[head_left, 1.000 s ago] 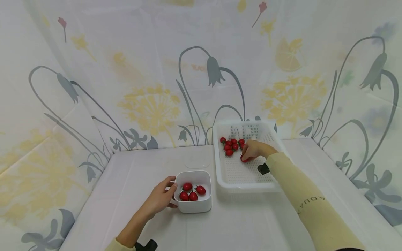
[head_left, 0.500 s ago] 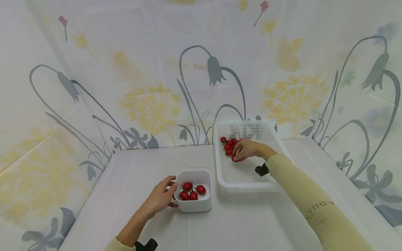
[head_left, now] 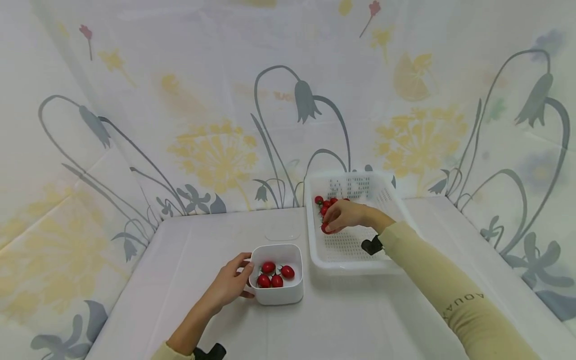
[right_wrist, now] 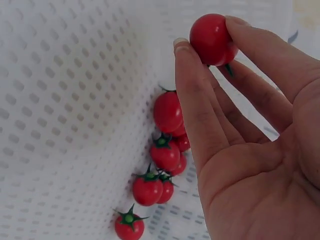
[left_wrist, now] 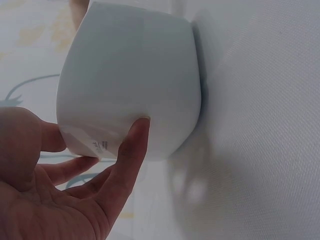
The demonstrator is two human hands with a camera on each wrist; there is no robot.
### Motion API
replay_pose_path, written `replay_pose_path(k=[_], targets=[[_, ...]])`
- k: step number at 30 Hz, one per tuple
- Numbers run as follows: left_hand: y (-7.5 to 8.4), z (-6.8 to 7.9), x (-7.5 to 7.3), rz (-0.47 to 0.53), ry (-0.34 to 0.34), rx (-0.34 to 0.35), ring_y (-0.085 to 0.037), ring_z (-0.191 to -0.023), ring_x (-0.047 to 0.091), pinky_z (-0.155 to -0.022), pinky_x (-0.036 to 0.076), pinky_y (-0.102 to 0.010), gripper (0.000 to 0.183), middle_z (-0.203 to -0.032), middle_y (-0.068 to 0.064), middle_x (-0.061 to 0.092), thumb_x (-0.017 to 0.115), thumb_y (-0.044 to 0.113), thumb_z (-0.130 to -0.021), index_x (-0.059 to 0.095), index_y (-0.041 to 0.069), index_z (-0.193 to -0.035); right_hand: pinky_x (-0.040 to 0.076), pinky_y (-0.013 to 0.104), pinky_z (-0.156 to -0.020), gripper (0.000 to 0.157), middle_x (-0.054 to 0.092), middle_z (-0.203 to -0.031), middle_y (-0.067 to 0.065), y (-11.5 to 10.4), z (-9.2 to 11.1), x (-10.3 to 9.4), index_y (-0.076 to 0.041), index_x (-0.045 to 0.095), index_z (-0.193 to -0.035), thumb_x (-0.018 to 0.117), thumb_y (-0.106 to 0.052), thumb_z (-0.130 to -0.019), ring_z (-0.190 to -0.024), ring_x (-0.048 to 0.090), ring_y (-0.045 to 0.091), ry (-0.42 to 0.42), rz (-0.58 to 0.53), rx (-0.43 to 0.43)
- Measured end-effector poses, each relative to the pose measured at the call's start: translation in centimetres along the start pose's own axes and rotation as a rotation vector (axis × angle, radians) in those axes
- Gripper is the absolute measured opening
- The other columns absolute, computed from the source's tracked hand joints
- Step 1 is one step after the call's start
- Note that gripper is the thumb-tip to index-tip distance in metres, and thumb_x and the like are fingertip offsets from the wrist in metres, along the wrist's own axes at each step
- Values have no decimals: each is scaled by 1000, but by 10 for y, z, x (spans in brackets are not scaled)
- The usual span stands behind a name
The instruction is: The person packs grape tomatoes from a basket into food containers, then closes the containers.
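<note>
My right hand (head_left: 344, 216) pinches a red cherry tomato (right_wrist: 212, 39) between thumb and fingertips. The hand is over the white perforated basket (head_left: 317, 255), inside its rim, in the head view. More cherry tomatoes (right_wrist: 167, 111) with green stems lie beside it along the basket's wall, partly covered by the hand. My left hand (head_left: 229, 281) rests with spread fingers against the left side of a small white square box (head_left: 281, 296). In the left wrist view its fingertips (left_wrist: 142, 127) touch the box's outer wall. Several cherry tomatoes (head_left: 288, 272) lie in the box.
Both containers stand on a white-covered table (head_left: 342, 320), the basket behind and to the right of the box. A white cloth backdrop (head_left: 216, 90) printed with flowers rises behind and at both sides. The basket's back wall is close to it.
My right hand has moved left within the basket, along the front of the other tomatoes, with the cherry tomato in its fingers. The left hand and the box have stayed put.
</note>
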State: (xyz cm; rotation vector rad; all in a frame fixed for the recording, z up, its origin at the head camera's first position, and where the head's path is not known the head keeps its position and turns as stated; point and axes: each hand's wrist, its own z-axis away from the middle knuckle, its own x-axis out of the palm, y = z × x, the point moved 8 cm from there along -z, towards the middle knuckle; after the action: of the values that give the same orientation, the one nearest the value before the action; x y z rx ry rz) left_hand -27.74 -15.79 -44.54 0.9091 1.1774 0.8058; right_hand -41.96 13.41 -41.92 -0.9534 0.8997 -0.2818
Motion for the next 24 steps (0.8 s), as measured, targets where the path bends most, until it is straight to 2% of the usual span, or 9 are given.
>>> replay_pose_path(k=[7,13,19,24], targets=[[2,1,0,4,1,3,-29,-92,70,-64,64,-44,40,-138,-25,55,51,17,-108,49,6,-146,60,38,-93,27,73,-106,12,-7,-1,5,5,68,-120,70,-6,-96,-100,72,29,-29,-24,-18],[3,2,0,1,-1,0,-28,-92,70,-63,65,-43,40,-138,-25,55,51,17,-108,49,6,-146,60,39,-93,27,73,-104,12,-12,4,7,4,68,-119,70,-8,-95,-94,71,24,-32,-18,-39],[1,1,0,-2,-5,4,-29,-92,70,-63,65,-42,41,-138,-25,56,51,18,-108,49,6,-147,59,42,-95,28,73,-104,13,-18,9,7,4,68,-119,71,-9,-95,-102,70,36,-34,-12,-50],[0,0,0,-1,-6,6,-29,-92,70,-64,65,-42,41,-137,-25,56,51,18,-108,49,6,-147,58,44,-96,27,73,-102,10,-24,15,8,1,70,-118,72,-12,-94,-98,70,30,-33,8,-49]])
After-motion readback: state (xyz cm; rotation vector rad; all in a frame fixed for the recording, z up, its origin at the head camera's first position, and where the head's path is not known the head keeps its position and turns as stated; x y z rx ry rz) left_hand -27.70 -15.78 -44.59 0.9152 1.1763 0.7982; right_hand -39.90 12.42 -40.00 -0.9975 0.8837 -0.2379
